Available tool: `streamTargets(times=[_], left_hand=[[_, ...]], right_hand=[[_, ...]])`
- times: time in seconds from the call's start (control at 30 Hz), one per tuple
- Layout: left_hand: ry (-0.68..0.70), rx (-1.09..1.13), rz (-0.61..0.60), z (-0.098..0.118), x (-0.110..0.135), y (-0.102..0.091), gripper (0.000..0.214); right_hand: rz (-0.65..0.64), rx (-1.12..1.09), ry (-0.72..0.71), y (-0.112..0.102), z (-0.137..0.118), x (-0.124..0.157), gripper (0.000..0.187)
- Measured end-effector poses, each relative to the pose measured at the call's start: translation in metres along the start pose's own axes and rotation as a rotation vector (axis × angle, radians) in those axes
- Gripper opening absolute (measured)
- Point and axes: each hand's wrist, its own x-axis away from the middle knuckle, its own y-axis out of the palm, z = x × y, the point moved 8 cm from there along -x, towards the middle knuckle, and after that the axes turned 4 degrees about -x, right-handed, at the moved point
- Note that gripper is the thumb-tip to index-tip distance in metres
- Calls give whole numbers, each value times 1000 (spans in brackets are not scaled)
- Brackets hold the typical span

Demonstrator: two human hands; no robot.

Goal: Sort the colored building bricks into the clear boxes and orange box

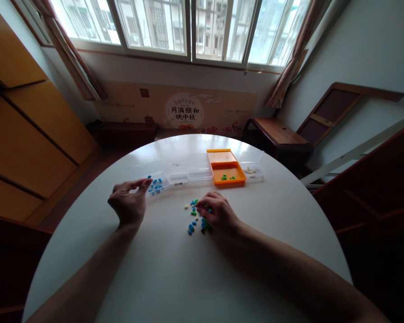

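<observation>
My left hand (128,201) pinches a small blue building brick (150,177) between thumb and forefinger, just above the clear box (167,180) at the left, where several blue pieces lie. Over a mixed pile of blue, green and cream bricks (193,213) in the middle of the table hovers my right hand (218,210). Its fingers are bent together at the pile's right side, covering part of it; whatever sits between the fingertips is hidden. Behind the pile, an orange box (229,183) with its lid open contains a few green bricks (224,177).
Open clear boxes (200,179) stand between the left box and the orange one. Right of the orange box, another clear box (263,178) contains cream pieces (250,171). All rest on a round white table (155,278). A wooden stool-like seat (283,131) stands beyond its far right edge.
</observation>
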Motion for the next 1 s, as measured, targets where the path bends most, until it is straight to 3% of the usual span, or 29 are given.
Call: streamTargets(times=[0.13, 0.37, 0.53, 0.63, 1.0], left_hand=[[-88, 18, 23, -11, 0, 1, 39], [103, -29, -11, 18, 4, 0, 36], [257, -39, -3, 36, 11, -1, 37], [307, -33, 2, 39, 14, -1, 33], [496, 49, -75, 63, 23, -2, 21]], right_hand=[[-10, 11, -12, 1, -1, 0, 5], [-52, 98, -75, 5, -2, 2, 8], [-259, 209, -305, 26, -21, 9, 20], [-365, 286, -375, 36, -25, 13, 17], [-337, 254, -228, 30, -16, 5, 8]])
